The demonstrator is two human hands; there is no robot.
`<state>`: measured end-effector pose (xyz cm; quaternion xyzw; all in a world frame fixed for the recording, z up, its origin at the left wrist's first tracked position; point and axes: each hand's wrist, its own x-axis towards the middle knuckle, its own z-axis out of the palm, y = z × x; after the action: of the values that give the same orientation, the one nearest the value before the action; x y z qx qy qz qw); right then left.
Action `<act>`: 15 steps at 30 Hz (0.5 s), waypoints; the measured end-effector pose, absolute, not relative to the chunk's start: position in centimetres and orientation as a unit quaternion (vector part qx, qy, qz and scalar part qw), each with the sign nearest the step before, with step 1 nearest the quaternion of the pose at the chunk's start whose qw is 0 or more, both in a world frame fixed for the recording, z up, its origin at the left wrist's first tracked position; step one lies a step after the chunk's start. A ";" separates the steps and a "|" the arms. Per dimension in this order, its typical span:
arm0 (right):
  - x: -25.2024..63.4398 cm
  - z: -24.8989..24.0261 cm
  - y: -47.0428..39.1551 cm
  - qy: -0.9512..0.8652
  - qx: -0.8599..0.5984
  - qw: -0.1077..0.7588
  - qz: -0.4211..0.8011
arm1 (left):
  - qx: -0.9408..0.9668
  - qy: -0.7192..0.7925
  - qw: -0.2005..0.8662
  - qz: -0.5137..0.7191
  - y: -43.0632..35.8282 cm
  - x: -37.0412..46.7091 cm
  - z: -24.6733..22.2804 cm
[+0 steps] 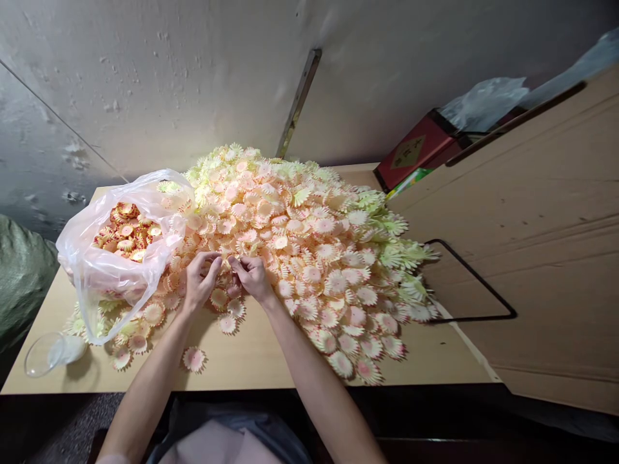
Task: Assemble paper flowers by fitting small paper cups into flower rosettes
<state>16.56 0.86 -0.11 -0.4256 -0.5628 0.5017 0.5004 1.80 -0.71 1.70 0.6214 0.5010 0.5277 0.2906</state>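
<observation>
My left hand (202, 278) and my right hand (250, 276) are close together at the near side of a large heap of artificial flower pieces (300, 225). The fingers of both hands are pinched, thumbs toward each other, over a small pale flower piece (225, 264) that is partly hidden by them. Just below the hands lie several loose pink-centred flower pieces (227, 323). A single flower piece (194, 359) rests apart on the table. Left of my left hand stands an open clear plastic bag (120, 277), holding smaller red-and-yellow flower pieces (126, 233).
A clear glass (46, 356) lies tipped at the table's (242, 367) left front corner. Cardboard (541, 258) with a black metal loop (483, 283) stands on the right. Behind are a red box (416, 151), a metal bar (300, 103) and the wall. A green sack (22, 277) is far left.
</observation>
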 end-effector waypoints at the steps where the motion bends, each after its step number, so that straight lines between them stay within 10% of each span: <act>1: 16.6 -0.3 0.9 -0.571 -0.421 0.496 0.501 | 0.631 0.490 0.292 0.525 -0.7 1.8 1.8; 15: 16.7 -1.6 1.4 -0.614 -0.392 0.482 0.487 | 0.680 0.437 0.296 0.509 -0.7 1.6 1.5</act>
<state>16.73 1.42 -1.55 -0.3921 -0.6140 0.4867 0.4820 1.65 -0.67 1.51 0.6800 0.4365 0.5094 0.2959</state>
